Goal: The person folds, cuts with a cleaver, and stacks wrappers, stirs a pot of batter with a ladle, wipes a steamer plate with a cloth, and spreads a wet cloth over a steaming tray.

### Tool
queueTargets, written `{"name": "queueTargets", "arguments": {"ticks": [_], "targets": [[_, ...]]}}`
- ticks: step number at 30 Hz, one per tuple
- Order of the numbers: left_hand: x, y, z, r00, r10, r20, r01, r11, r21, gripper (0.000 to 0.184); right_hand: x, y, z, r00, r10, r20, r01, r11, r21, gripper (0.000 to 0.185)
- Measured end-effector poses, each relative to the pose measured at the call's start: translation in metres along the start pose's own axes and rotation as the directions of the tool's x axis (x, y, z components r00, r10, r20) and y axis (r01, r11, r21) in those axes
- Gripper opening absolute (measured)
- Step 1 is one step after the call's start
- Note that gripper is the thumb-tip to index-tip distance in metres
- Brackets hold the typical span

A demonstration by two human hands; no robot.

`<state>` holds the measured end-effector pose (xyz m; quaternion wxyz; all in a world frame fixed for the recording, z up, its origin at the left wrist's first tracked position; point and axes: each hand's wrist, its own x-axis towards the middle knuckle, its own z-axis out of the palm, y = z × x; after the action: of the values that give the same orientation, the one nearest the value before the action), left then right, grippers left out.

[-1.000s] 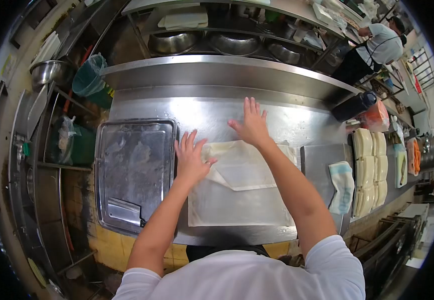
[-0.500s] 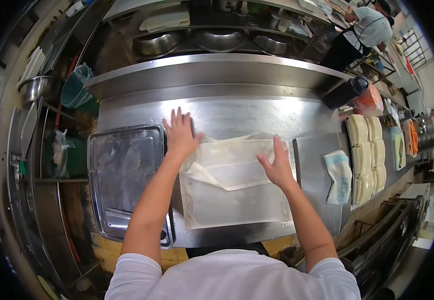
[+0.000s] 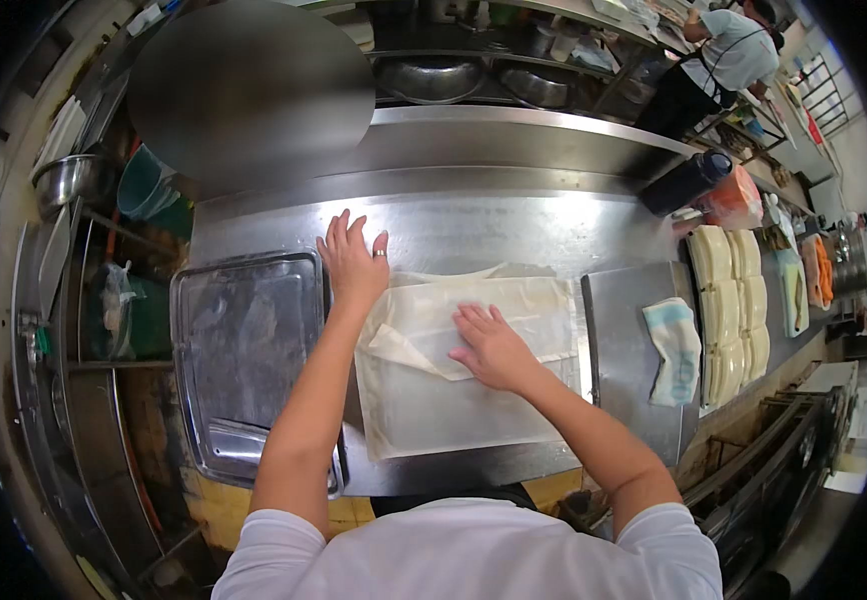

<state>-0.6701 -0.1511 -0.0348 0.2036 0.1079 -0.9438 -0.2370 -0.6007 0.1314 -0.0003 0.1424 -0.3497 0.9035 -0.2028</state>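
Observation:
A pale, thin cloth-like sheet point(image 3: 454, 420) lies on the steel table, with a folded flap across its upper part. My right hand point(image 3: 492, 348) rests flat on the flap, fingers extended. Above the sheet's upper left corner, my left hand point(image 3: 356, 258) is spread on or just over the bare metal, a ring on one finger. Neither hand grips anything. Left of the sheet stands a metal tray point(image 3: 249, 350) with a cleaver point(image 3: 237, 440) in its lower part.
On the right are a steel board point(image 3: 634, 350) with a blue and white cloth point(image 3: 672, 350), stacked pale blocks point(image 3: 724, 300) and a dark bottle point(image 3: 687, 184). A co-worker point(image 3: 734, 55) stands at the far upper right. A blurred patch hides the upper left.
My right hand has moved from the sheet's right side to its middle and lies on the flap. My left hand was first on the sheet's left edge and is now above its corner.

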Motion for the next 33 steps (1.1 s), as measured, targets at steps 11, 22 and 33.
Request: {"name": "queueTargets", "arguments": {"ticks": [11,22,33], "targets": [[-0.033,0.005,-0.028,0.957,0.05,0.285,-0.059,0.998,0.025,0.064,0.085,0.042,-0.046,0.939,0.171,-0.297,-0.184,0.983,-0.017,0.063],[-0.04,-0.002,-0.041,0.963,0.153,0.219,-0.108,0.973,-0.204,0.048,-0.095,0.011,-0.007,0.833,0.381,-0.402,-0.307,0.922,0.236,0.03],[-0.126,0.037,-0.073,0.904,0.346,0.252,-0.282,0.924,-0.257,0.013,-0.069,-0.017,0.007,0.87,0.166,-0.465,-0.232,0.969,-0.088,0.066]]}}
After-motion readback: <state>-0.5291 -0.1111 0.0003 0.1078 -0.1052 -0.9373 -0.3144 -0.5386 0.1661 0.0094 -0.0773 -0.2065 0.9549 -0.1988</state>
